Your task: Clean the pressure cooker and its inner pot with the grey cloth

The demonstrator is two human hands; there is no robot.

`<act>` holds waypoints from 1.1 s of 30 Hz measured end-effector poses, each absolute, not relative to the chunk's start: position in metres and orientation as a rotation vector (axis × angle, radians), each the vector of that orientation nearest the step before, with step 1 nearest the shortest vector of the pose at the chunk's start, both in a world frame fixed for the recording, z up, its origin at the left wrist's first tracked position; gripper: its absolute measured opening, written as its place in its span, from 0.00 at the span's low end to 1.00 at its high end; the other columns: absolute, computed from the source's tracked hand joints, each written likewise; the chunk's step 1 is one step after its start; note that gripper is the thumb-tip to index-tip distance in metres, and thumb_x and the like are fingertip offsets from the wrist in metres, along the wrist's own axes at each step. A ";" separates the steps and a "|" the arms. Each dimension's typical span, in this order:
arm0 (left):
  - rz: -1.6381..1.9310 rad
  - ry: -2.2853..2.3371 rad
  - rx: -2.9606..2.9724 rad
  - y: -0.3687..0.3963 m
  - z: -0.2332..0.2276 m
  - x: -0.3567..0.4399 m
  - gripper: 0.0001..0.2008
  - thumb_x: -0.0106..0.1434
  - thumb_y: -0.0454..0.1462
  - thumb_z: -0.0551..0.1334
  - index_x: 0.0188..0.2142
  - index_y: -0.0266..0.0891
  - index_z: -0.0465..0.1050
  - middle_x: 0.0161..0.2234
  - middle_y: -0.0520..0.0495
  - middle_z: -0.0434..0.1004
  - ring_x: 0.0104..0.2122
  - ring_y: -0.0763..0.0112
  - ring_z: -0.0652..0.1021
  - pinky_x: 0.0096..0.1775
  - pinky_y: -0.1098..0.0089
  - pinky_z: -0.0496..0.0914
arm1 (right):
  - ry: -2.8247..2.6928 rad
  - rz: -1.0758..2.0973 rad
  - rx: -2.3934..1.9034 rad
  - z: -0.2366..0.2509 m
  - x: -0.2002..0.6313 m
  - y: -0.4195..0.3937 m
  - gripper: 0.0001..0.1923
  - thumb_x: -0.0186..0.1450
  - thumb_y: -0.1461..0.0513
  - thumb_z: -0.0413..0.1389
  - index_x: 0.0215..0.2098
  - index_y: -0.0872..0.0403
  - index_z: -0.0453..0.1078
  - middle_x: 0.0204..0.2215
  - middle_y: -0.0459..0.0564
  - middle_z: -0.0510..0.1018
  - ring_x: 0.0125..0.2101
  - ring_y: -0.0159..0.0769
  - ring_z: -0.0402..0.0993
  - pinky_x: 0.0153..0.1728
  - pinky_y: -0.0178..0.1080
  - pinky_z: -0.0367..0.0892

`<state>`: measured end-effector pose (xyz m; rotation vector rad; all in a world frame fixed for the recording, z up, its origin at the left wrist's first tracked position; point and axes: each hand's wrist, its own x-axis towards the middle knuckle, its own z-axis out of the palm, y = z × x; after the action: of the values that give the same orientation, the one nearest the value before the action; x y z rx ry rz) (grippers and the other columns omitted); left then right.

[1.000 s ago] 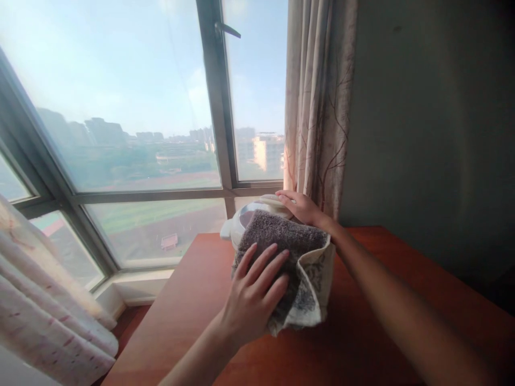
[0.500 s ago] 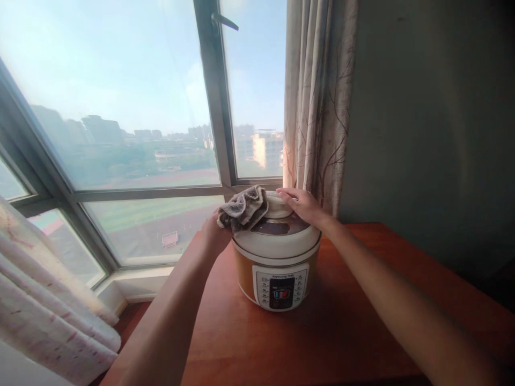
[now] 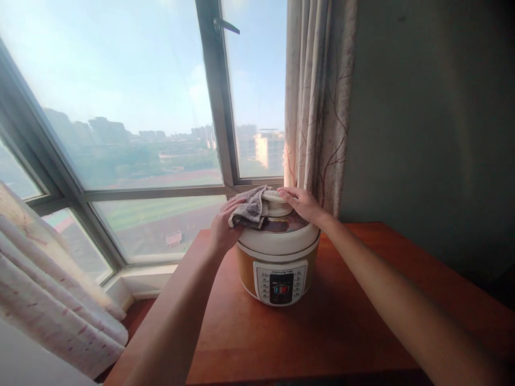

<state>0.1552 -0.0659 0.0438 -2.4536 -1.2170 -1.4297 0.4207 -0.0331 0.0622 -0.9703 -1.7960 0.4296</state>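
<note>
Item: electric pressure cooker (image 3: 278, 257), cream lid over an orange-brown body, standing upright on the table (image 3: 322, 332) near its far edge, just before the window.
Control panel: front face (image 3: 281, 282), turned toward the camera wearer; buttons and a small lit display, legends too small to read.
Lid: closed and seated; a round cream knob (image 3: 277, 202) rises at its centre, with a darker glossy patch beside it.
Cloth: grey towel (image 3: 250, 208), bunched, lying on the left shoulder of the lid and touching the knob.
Left hand: (image 3: 225, 225) fingers curled over the towel, pressing it down onto the lid's left side; a closed grip on the cloth, apparently so the fabric stays in contact with the curved surface.
Right hand: (image 3: 302, 205) laid flat with fingers spread lightly across the top of the knob and the lid's right side; holds nothing, and looks placed to steady the cooker against the push of the other hand.
Arms: both reach forward from the lower edge of the view, one on each side of the cooker.
Surroundings: tall window (image 3: 132, 118) with a dark frame and a hazy city view; patterned curtain (image 3: 319, 102) hanging just behind the cooker on the right; a pale curtain (image 3: 52, 300) at lower left; dark wall (image 3: 426, 123) on the right.
</note>
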 end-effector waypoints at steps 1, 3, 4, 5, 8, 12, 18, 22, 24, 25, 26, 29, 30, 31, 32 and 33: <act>-1.492 -1.137 -2.420 -0.074 0.037 0.157 0.24 0.55 0.34 0.57 0.51 0.38 0.77 0.56 0.43 0.78 0.59 0.55 0.73 0.61 0.56 0.66 | -1.791 0.432 -0.972 0.062 0.420 -0.033 0.21 0.69 0.50 0.54 0.51 0.53 0.77 0.51 0.52 0.81 0.53 0.44 0.76 0.58 0.45 0.66; -1.533 -1.067 -2.349 -0.092 0.027 0.162 0.25 0.55 0.34 0.57 0.53 0.39 0.76 0.56 0.43 0.78 0.61 0.53 0.71 0.62 0.52 0.64 | -1.780 0.436 -0.979 0.063 0.420 -0.033 0.20 0.69 0.50 0.54 0.51 0.53 0.77 0.51 0.52 0.81 0.53 0.44 0.76 0.57 0.44 0.67; -1.519 -1.067 -2.323 -0.100 0.023 0.164 0.27 0.54 0.33 0.57 0.54 0.40 0.75 0.57 0.44 0.77 0.62 0.52 0.70 0.62 0.51 0.65 | -1.778 0.441 -0.982 0.063 0.420 -0.033 0.20 0.69 0.51 0.54 0.51 0.53 0.77 0.50 0.51 0.82 0.52 0.44 0.76 0.56 0.44 0.67; -1.491 -1.074 -2.302 -0.108 0.020 0.167 0.28 0.53 0.33 0.57 0.56 0.41 0.74 0.58 0.45 0.76 0.63 0.51 0.68 0.61 0.50 0.65 | -1.779 0.447 -0.982 0.063 0.419 -0.033 0.20 0.69 0.51 0.55 0.50 0.53 0.77 0.50 0.51 0.82 0.52 0.43 0.76 0.56 0.44 0.67; -1.326 -1.091 -2.287 -0.129 0.019 0.175 0.31 0.54 0.37 0.60 0.59 0.43 0.70 0.60 0.46 0.74 0.64 0.47 0.66 0.61 0.47 0.64 | -1.779 0.475 -0.970 0.063 0.419 -0.033 0.19 0.69 0.51 0.55 0.50 0.53 0.77 0.50 0.51 0.82 0.52 0.43 0.76 0.56 0.44 0.67; -1.074 -1.042 -2.296 -0.153 0.031 0.187 0.32 0.56 0.38 0.62 0.62 0.42 0.68 0.62 0.45 0.72 0.62 0.45 0.68 0.60 0.48 0.63 | -1.787 0.506 -0.945 0.064 0.419 -0.033 0.20 0.69 0.50 0.54 0.51 0.54 0.77 0.51 0.51 0.81 0.52 0.43 0.76 0.57 0.44 0.67; -0.906 -0.858 -2.396 -0.189 0.031 0.229 0.31 0.54 0.36 0.62 0.59 0.39 0.71 0.64 0.45 0.69 0.64 0.47 0.66 0.64 0.48 0.58 | -1.789 0.516 -0.937 0.064 0.421 -0.033 0.22 0.68 0.49 0.54 0.51 0.55 0.76 0.51 0.53 0.81 0.52 0.43 0.76 0.57 0.44 0.66; -0.830 -0.854 -2.444 -0.197 0.017 0.262 0.33 0.56 0.39 0.62 0.62 0.39 0.68 0.67 0.42 0.63 0.67 0.44 0.59 0.66 0.42 0.49 | -1.808 0.560 -0.935 0.063 0.425 -0.027 0.23 0.68 0.48 0.55 0.51 0.53 0.76 0.51 0.51 0.81 0.53 0.43 0.76 0.58 0.45 0.66; -0.819 -0.908 -2.414 -0.194 0.013 0.270 0.35 0.56 0.39 0.62 0.65 0.40 0.64 0.69 0.42 0.59 0.68 0.43 0.57 0.66 0.40 0.46 | -1.812 0.558 -0.927 0.063 0.426 -0.026 0.23 0.67 0.47 0.56 0.51 0.53 0.77 0.50 0.51 0.82 0.53 0.44 0.76 0.58 0.46 0.66; -0.824 -0.926 -2.404 -0.192 0.011 0.272 0.36 0.57 0.39 0.63 0.66 0.41 0.63 0.69 0.42 0.59 0.68 0.43 0.57 0.67 0.40 0.45 | -1.813 0.555 -0.923 0.063 0.427 -0.025 0.23 0.67 0.47 0.56 0.51 0.53 0.77 0.49 0.51 0.82 0.53 0.44 0.76 0.58 0.46 0.66; -0.841 -0.935 -2.397 -0.190 0.011 0.272 0.37 0.57 0.40 0.63 0.66 0.42 0.62 0.69 0.43 0.59 0.68 0.43 0.57 0.67 0.41 0.45 | -1.815 0.552 -0.921 0.063 0.427 -0.026 0.23 0.67 0.47 0.56 0.50 0.53 0.77 0.49 0.51 0.82 0.53 0.45 0.76 0.58 0.46 0.66; -0.912 -0.936 -2.392 -0.184 0.012 0.264 0.37 0.56 0.41 0.64 0.66 0.42 0.62 0.69 0.43 0.60 0.68 0.44 0.59 0.67 0.43 0.47 | -1.825 0.547 -0.923 0.064 0.427 -0.028 0.24 0.66 0.46 0.56 0.50 0.53 0.77 0.49 0.51 0.82 0.53 0.45 0.76 0.58 0.47 0.66; -0.943 -0.935 -2.386 -0.182 0.013 0.260 0.37 0.56 0.42 0.64 0.66 0.43 0.63 0.69 0.43 0.60 0.68 0.45 0.59 0.67 0.44 0.49 | -1.825 0.548 -0.922 0.064 0.427 -0.030 0.24 0.67 0.46 0.56 0.50 0.53 0.77 0.49 0.50 0.82 0.53 0.45 0.76 0.58 0.47 0.67; -0.969 -0.931 -2.380 -0.181 0.014 0.255 0.37 0.57 0.41 0.64 0.66 0.43 0.63 0.68 0.43 0.61 0.67 0.45 0.60 0.67 0.45 0.50 | -1.821 0.549 -0.921 0.064 0.427 -0.031 0.24 0.67 0.45 0.56 0.51 0.53 0.77 0.49 0.51 0.82 0.53 0.45 0.76 0.57 0.46 0.67; -0.991 -0.922 -2.373 -0.179 0.014 0.249 0.36 0.57 0.41 0.63 0.66 0.43 0.63 0.68 0.43 0.61 0.67 0.46 0.61 0.67 0.46 0.51 | -1.814 0.549 -0.921 0.064 0.427 -0.032 0.25 0.67 0.45 0.56 0.51 0.53 0.77 0.49 0.51 0.82 0.53 0.46 0.76 0.57 0.46 0.67; -1.009 -0.909 -2.366 -0.177 0.014 0.243 0.35 0.58 0.41 0.63 0.66 0.43 0.63 0.68 0.43 0.61 0.67 0.47 0.61 0.67 0.47 0.51 | -1.806 0.548 -0.923 0.064 0.426 -0.034 0.25 0.67 0.45 0.55 0.51 0.53 0.77 0.49 0.51 0.82 0.53 0.46 0.76 0.57 0.46 0.67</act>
<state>0.2426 -0.1767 0.0144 -2.3659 -0.9095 -1.0088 0.4262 -0.0336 0.0643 -0.9228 -1.8059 0.5477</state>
